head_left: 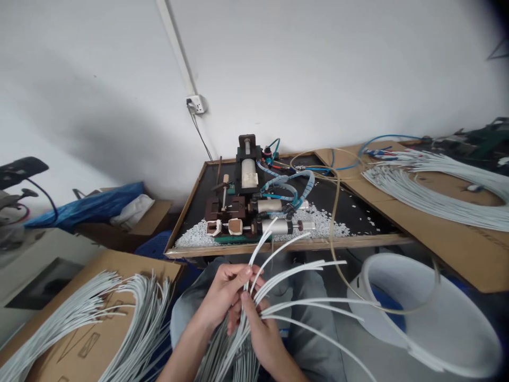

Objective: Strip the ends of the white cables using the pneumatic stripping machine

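Observation:
Over my lap, my left hand [227, 293] pinches a few white cables [260, 248] between thumb and fingers. Close beside it, my right hand [260, 323] is closed around more of the same bundle, whose free ends [302, 302] fan out to the right. The rest of the bundle [234, 355] hangs down between my legs. Just beyond my hands stands a pneumatic machine [248, 199] with metal cylinders and two padded clamp blocks [235, 226].
White offcuts [318, 220] litter the dark tray table [361, 215] with its wooden rim. A white bucket [374, 265] stands at right. Coiled cables [429, 193] lie on cardboard at far right, and more cable bundles [135, 307] at left. Air hoses [337, 212] loop across.

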Action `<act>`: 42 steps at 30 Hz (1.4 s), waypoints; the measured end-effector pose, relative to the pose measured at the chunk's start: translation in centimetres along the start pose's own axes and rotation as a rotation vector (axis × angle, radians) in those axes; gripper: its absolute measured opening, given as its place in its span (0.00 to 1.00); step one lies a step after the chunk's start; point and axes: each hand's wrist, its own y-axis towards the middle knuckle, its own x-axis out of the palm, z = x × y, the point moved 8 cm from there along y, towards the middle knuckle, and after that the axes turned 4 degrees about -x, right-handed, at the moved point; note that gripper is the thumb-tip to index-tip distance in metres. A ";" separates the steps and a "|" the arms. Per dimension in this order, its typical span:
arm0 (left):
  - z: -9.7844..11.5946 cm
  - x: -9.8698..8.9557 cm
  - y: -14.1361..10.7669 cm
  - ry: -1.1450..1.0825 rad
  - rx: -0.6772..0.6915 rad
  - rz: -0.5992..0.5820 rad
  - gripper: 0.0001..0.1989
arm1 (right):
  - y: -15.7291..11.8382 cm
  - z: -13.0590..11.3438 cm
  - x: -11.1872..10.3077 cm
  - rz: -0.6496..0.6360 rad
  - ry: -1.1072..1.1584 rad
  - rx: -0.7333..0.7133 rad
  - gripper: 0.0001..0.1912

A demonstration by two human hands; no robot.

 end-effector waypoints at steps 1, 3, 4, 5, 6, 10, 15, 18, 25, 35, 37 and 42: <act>0.1 -0.1 0.1 0.002 0.016 0.013 0.22 | 0.0 0.1 0.2 -0.016 0.025 0.008 0.23; 0.6 -0.4 0.1 0.033 0.083 0.067 0.21 | 0.1 0.3 0.5 -0.027 0.044 0.025 0.24; 0.9 -0.6 0.1 0.050 0.118 0.103 0.20 | 0.1 0.3 0.5 -0.025 0.044 0.031 0.25; 1.2 -0.9 0.1 0.062 0.148 0.140 0.20 | 0.1 0.3 0.5 -0.018 0.047 0.034 0.25; 1.4 -1.1 0.0 0.065 0.174 0.176 0.19 | 0.2 0.2 0.5 -0.011 0.049 0.035 0.24; 2.3 -2.3 -0.2 -0.014 0.267 0.293 0.15 | 0.2 0.5 -0.1 0.024 0.048 0.072 0.25; 2.4 -5.3 0.6 -0.145 0.332 0.427 0.13 | 0.5 1.3 -1.2 0.072 0.118 0.107 0.31; 2.0 -7.0 1.3 -0.159 0.337 0.500 0.15 | 0.5 1.3 -1.4 0.057 0.155 0.098 0.30; 1.3 -7.8 1.9 -0.174 0.327 0.597 0.15 | 0.1 0.4 -1.1 0.077 0.124 0.085 0.29; 1.2 -7.5 2.7 -0.230 0.325 0.650 0.16 | 0.2 -0.2 -1.3 0.138 0.142 0.061 0.29; 1.3 -7.4 2.8 -0.222 0.325 0.645 0.16 | 0.2 -0.2 -1.4 0.136 0.144 0.060 0.30; 1.1 -7.5 2.9 -0.238 0.319 0.629 0.16 | 0.4 -0.1 -1.4 0.121 0.152 0.068 0.30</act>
